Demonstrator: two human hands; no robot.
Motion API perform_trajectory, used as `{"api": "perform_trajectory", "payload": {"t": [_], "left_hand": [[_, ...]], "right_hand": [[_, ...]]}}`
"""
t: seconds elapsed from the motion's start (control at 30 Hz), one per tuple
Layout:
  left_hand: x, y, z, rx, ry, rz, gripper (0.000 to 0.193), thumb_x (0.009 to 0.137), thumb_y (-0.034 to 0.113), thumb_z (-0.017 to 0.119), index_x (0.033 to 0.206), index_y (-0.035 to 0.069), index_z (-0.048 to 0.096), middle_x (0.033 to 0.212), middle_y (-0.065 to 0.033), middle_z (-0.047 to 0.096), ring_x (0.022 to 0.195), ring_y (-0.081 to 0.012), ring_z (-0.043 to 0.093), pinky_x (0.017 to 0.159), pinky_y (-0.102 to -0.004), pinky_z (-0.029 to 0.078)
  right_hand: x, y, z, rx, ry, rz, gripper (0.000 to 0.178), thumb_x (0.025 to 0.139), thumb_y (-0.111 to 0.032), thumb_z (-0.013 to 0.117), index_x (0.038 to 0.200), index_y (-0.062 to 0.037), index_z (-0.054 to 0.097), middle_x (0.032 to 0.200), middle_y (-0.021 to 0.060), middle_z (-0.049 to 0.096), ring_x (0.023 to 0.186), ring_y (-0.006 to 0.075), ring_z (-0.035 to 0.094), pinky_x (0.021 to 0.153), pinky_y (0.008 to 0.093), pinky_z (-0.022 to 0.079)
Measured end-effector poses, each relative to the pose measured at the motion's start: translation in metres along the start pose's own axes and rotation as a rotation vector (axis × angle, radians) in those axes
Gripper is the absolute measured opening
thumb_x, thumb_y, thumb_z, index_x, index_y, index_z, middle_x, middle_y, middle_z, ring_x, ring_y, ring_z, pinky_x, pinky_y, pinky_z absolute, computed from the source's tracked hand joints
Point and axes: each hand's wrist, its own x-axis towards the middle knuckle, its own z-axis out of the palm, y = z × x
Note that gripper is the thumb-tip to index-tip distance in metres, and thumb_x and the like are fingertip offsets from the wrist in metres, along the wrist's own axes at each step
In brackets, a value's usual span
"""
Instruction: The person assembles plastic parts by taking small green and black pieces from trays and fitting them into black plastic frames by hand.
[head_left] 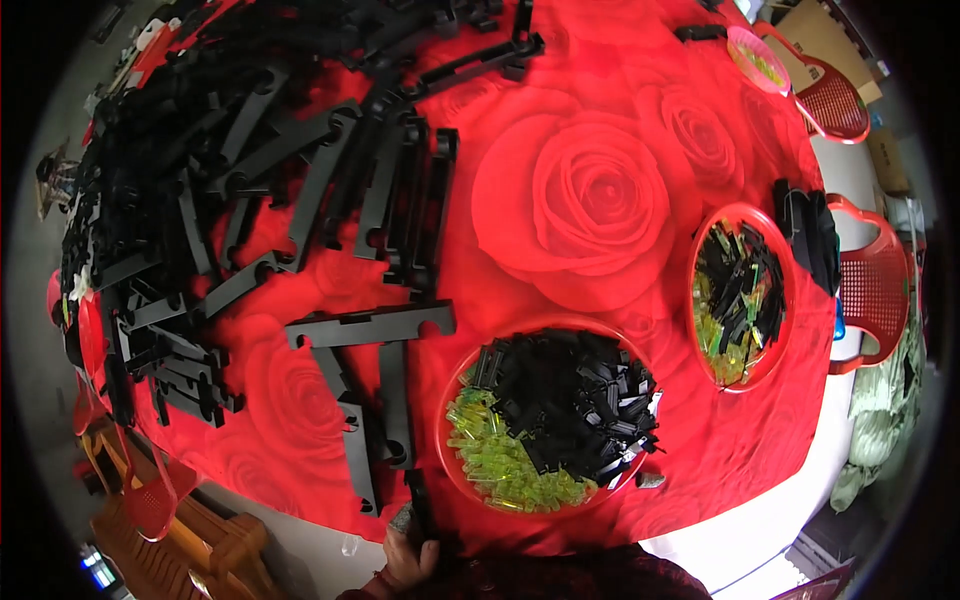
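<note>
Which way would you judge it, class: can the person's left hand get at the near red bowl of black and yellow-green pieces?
Probably yes. The left hand is at the table's near edge, its grip on a black strip, and the red bowl lies just beyond, with nothing between them.

One table (600, 60) with a red rose-print cloth holds three round red trays: a near tray (452, 470) heaped with small black and yellow-green pieces, a second tray (790, 300) to the right with the same mix, and a third tray (745, 45) at the far edge. Long black plastic bars (370, 325) lie in too many overlapping piles to count. Two red chairs (835, 100) stand at the right. One hand (405, 560) shows.
</note>
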Motion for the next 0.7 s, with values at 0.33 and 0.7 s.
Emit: {"api": "perform_trajectory", "payload": {"t": [0.33,0.7], "left_hand": [[0.000,-0.005,0.005,0.076,0.015,0.163,0.064,0.089,0.028,0.058,0.136,-0.009,0.037,0.119,-0.0278,0.057,0.107,-0.0387,0.060,0.093,-0.0454,0.047],[-0.004,-0.002,0.028,-0.301,0.195,-0.022,0.065,0.088,0.010,0.064,0.138,-0.013,0.030,0.137,-0.0268,0.044,0.119,-0.0321,0.052,0.098,-0.0398,0.044]], "right_hand": [[0.021,0.014,-0.008,-0.025,0.110,-0.020,0.035,0.092,-0.026,0.062,0.118,-0.0035,0.060,0.110,0.0114,0.066,0.098,0.0289,0.064,0.080,0.0425,0.050],[0.039,0.011,-0.036,-0.024,0.174,-0.033,0.035,0.092,-0.027,0.062,0.118,-0.0037,0.060,0.111,0.0104,0.066,0.098,0.0276,0.064,0.080,0.0417,0.051]]}}
